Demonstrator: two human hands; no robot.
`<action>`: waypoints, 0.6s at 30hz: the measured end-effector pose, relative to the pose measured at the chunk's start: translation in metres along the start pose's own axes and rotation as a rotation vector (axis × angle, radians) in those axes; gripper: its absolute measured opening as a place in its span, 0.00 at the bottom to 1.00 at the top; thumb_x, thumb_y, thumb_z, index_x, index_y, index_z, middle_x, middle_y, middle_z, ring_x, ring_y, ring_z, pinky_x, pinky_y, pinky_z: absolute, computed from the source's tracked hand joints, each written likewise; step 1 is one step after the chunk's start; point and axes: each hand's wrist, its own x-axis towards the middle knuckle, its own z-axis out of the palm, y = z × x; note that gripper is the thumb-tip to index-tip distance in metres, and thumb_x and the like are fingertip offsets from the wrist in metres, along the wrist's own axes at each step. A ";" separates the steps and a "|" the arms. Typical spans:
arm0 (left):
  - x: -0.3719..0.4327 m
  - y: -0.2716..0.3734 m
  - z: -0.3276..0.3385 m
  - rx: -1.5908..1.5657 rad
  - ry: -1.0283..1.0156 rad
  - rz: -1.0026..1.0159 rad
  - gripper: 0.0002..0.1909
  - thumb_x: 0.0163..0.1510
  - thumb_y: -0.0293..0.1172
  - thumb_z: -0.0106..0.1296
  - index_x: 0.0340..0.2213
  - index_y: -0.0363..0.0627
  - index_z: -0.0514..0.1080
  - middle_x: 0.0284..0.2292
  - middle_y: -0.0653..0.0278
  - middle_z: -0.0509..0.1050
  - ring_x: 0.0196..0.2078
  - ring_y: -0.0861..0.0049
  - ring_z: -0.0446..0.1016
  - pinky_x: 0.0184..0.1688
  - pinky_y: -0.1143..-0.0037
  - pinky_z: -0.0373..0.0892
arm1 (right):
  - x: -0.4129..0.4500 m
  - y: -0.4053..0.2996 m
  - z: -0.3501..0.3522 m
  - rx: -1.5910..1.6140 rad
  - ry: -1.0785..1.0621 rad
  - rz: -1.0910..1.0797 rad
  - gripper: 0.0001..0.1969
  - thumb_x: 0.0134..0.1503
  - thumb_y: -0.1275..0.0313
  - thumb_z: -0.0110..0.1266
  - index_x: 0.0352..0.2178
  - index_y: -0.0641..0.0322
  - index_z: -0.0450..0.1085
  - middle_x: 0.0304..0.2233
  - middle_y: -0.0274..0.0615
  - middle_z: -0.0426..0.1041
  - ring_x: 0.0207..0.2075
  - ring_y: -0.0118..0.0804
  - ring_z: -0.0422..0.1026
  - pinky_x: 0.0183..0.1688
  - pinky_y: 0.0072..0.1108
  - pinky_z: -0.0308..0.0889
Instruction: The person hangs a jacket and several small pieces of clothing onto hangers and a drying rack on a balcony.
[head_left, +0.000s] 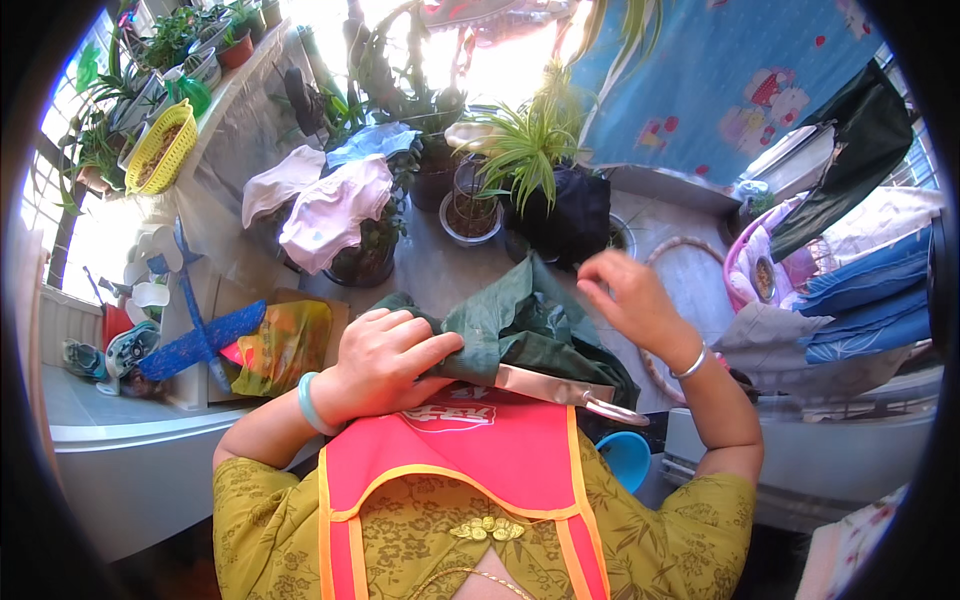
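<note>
A crumpled dark green cloth (517, 322) lies bunched in front of my chest. My left hand (401, 349) grips its left edge, with fingers curled over the fabric. A metal tool with a flat plate and a ring-like handle (615, 411) rests against the cloth's near side, partly covered; its exact kind I cannot tell. My right hand (619, 292) is raised beyond the cloth's right side, fingers bent and thumb near the forefinger. Whether something thin is between those fingertips cannot be made out. The red apron (465, 450) with yellow trim sits below the cloth.
Potted plants, one a spider plant (532, 142), stand ahead, with pink underwear (337, 206) draped over a pot at left. A blue foam plane (202, 341) leans at far left. At right are a hoop (652, 360) and a pink basket (739, 255). A blue bowl (626, 459) is near my right side.
</note>
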 end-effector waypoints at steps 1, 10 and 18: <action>0.001 0.000 0.001 -0.005 -0.007 0.012 0.21 0.27 0.36 0.59 0.30 0.50 0.70 0.18 0.69 0.62 0.21 0.75 0.65 0.23 0.77 0.60 | -0.006 0.005 0.008 0.117 -0.103 0.063 0.07 0.49 0.71 0.49 0.27 0.65 0.68 0.25 0.44 0.69 0.27 0.42 0.69 0.31 0.26 0.64; 0.003 0.002 0.009 -0.002 -0.030 0.130 0.22 0.27 0.38 0.59 0.30 0.48 0.71 0.17 0.70 0.62 0.19 0.77 0.63 0.20 0.77 0.57 | 0.001 -0.007 0.069 0.626 -0.840 0.183 0.17 0.53 0.67 0.44 0.40 0.70 0.65 0.38 0.52 0.69 0.40 0.40 0.68 0.44 0.25 0.61; 0.000 -0.001 0.007 -0.003 -0.005 0.177 0.18 0.32 0.36 0.57 0.31 0.50 0.70 0.18 0.72 0.59 0.18 0.80 0.61 0.20 0.79 0.55 | 0.022 0.002 0.090 0.278 -0.720 0.083 0.10 0.48 0.70 0.47 0.33 0.63 0.69 0.31 0.54 0.70 0.32 0.51 0.70 0.36 0.32 0.65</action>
